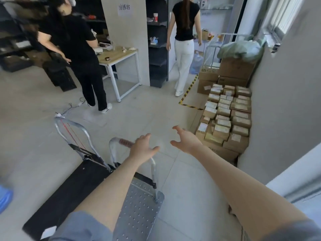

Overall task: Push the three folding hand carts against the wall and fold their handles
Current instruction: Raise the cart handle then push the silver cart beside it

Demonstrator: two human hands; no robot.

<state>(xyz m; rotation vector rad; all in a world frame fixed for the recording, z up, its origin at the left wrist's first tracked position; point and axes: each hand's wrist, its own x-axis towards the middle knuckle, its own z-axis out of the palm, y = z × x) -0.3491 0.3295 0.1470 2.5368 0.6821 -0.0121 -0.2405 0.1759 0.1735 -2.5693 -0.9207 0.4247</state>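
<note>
The silver cart (139, 206) stands on the floor just below me, its handle (125, 142) upright, with a black cart (69, 193) touching its left side. My left hand (142, 148) is spread open at that handle, and my right hand (185, 140) is open and empty, toward the boxes (225, 119).

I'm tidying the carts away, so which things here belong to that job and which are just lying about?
Job: black-deck cart, silver-deck cart, both unfolded; only two in view.
Lying about: cardboard boxes, table, water jug, black shelving.
</note>
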